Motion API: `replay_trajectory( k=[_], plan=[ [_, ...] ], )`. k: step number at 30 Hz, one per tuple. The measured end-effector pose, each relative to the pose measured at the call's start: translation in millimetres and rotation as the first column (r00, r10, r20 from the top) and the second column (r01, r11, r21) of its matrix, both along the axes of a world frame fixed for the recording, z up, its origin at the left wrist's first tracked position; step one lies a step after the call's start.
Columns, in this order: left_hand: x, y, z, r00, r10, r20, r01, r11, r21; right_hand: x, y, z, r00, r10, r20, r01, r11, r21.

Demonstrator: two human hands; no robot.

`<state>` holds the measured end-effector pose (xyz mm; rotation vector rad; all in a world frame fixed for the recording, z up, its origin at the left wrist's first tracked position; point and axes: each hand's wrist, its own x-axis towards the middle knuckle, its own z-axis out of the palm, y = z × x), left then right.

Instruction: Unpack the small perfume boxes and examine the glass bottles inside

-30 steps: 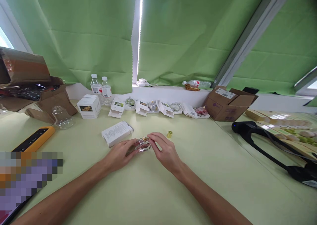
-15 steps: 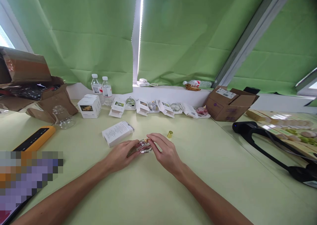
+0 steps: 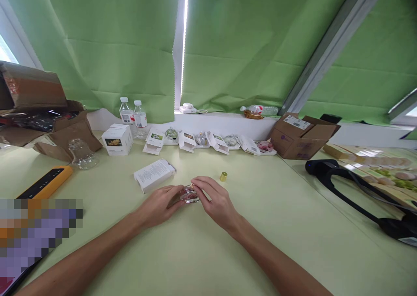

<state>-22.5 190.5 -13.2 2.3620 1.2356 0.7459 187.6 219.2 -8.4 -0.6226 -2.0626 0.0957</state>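
Both hands meet at the middle of the pale green table point(image 3: 228, 252) around a small clear glass bottle point(image 3: 189, 194) with a gold neck. My left hand point(image 3: 159, 205) grips it from the left. From the right, the fingers of my right hand point(image 3: 213, 200) close on its top. A gold cap point(image 3: 223, 177) stands loose on the table just behind my right hand. A white printed box point(image 3: 153, 175) lies flat behind my left hand.
Along the back edge lie several opened small white boxes point(image 3: 185, 141) and glass bottles, a white cube box point(image 3: 116, 140), two water bottles point(image 3: 133, 118) and a brown carton point(image 3: 301, 136). A black handled device point(image 3: 355, 191) lies at the right. An orange-edged tablet point(image 3: 45, 183), a clear jar point(image 3: 81, 154) and torn cartons point(image 3: 42, 109) sit left.
The glass bottle has been turned more upright between my hands, and my right fingers have shifted slightly left over its top. Both arms stay in place.
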Motion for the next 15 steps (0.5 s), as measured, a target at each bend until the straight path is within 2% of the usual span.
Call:
replay_trajectory(
  k=[15],
  plan=[
    [-0.4, -0.3, -0.7, 1.000, -0.010, -0.005, 0.010, 1.000, 0.002, 0.6, 3.0, -1.1, 0.999, -0.045, 0.019, 0.044, 0.998, 0.047]
  ],
)
